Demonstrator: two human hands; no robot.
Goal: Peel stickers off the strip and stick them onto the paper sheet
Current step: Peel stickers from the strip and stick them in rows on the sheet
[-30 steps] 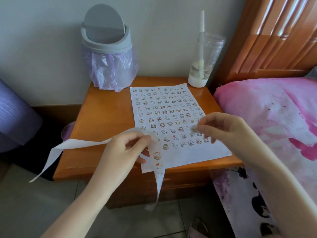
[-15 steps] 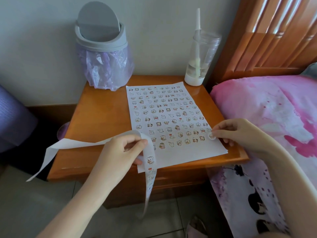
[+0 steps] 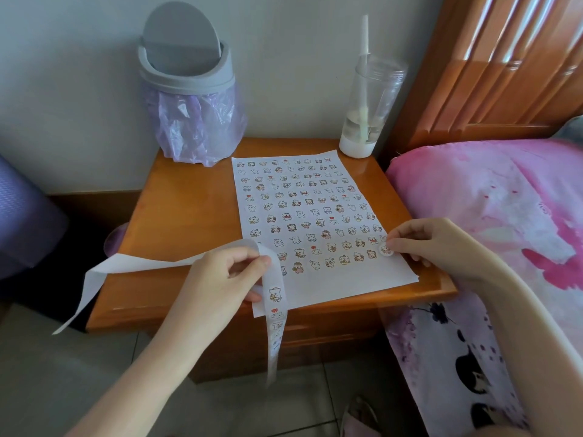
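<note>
On glossy wood [image 3: 189, 200], flat sheet [image 3: 331, 285] — round sticker [image 3: 385, 249] pinched, strip [image 3: 142, 264] curling

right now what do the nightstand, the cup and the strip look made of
Nightstand: apparently varnished wood, orange-brown with glossy reflections. Cup: likely clear plastic, see-through wall, opaque white base. Strip: thin white paper, possibly coated; it curls and droops from the left hand.

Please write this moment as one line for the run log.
phase: placing sticker | left hand: holds strip | right hand: pinches sticker on paper sheet, right edge | paper sheet: lies on nightstand
</note>
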